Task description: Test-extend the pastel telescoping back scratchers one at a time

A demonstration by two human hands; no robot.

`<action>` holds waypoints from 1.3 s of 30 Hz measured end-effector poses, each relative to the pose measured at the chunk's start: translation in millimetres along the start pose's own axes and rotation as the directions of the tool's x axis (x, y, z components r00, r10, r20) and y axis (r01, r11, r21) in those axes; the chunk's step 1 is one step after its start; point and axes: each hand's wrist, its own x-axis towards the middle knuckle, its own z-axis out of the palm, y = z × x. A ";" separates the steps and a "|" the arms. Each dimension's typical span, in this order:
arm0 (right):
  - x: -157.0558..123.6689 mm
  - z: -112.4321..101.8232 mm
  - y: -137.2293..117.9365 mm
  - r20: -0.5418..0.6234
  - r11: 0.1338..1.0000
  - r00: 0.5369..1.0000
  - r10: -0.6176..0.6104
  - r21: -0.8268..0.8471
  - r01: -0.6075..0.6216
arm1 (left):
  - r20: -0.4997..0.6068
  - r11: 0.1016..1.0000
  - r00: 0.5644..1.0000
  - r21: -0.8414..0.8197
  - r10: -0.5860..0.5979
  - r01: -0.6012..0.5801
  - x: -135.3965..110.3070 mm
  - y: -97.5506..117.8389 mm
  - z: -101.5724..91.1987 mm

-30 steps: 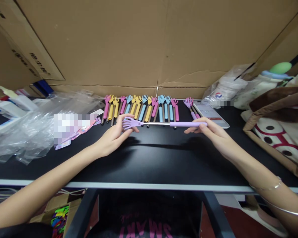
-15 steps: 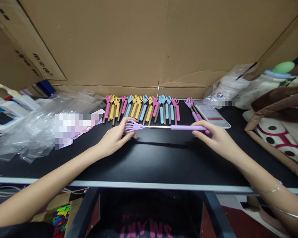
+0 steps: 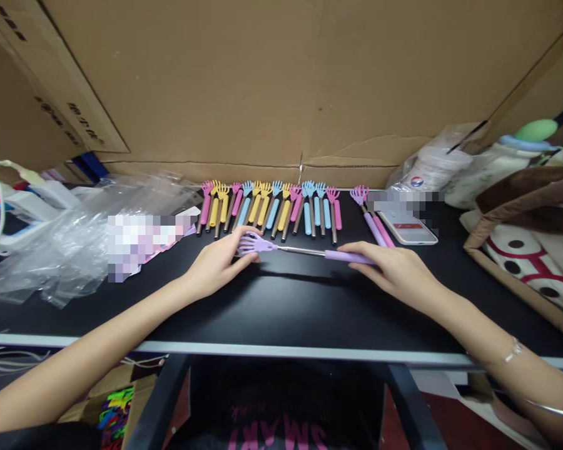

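A purple back scratcher (image 3: 304,250) with a hand-shaped head and a metal rod spans the space between my hands, just above the black table (image 3: 281,306). My left hand (image 3: 220,259) is closed around its clawed head, thumb in front and fingers behind. At the other end, my right hand (image 3: 394,269) grips the purple handle, hiding its tip. Behind lies a row of pink, yellow and blue back scratchers (image 3: 271,209), heads toward the cardboard. A separate purple back scratcher (image 3: 374,226) lies beside a pink handle (image 3: 383,230), near my right hand.
Clear plastic bags (image 3: 70,244) and blurred printed cards lie at the left. A phone (image 3: 410,228), a lidded cup (image 3: 436,165) in plastic and a cloth bag (image 3: 530,250) stand or lie to the right. Cardboard (image 3: 244,87) walls the back.
My right hand has moved left and slightly down, and the handle end now tilts a little downward. My left hand stays on the head with little movement.
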 end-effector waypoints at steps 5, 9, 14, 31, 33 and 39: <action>-1.6 -9.9 8.8 -0.026 1.000 1.000 0.000 -0.003 -0.001 | -0.021 0.982 1.000 0.186 0.010 -0.006 1.2 -1.9 -4.0; -2.4 -20.3 20.0 -0.084 0.987 0.985 0.152 -0.030 -0.155 | 0.006 0.976 1.000 0.217 0.000 -0.001 2.1 -5.2 -8.0; -0.9 -30.4 27.0 -0.174 0.864 0.905 0.389 -0.271 -0.424 | 0.006 0.967 1.000 0.253 0.013 -0.014 1.3 -7.0 -9.0; 13.2 -16.9 25.0 -0.123 0.658 0.873 0.471 -0.610 -0.441 | 0.040 0.841 0.969 0.488 0.245 -0.232 -0.5 -12.8 -4.1; 18.9 -17.0 20.4 -0.100 0.661 0.864 0.493 -0.603 -0.447 | 0.033 0.847 0.966 0.475 0.255 -0.239 -0.3 -13.8 -3.9; 33.8 -10.6 14.3 -0.077 0.668 0.871 0.486 -0.609 -0.426 | 0.024 0.823 0.962 0.513 0.271 -0.245 -0.4 -13.8 -4.1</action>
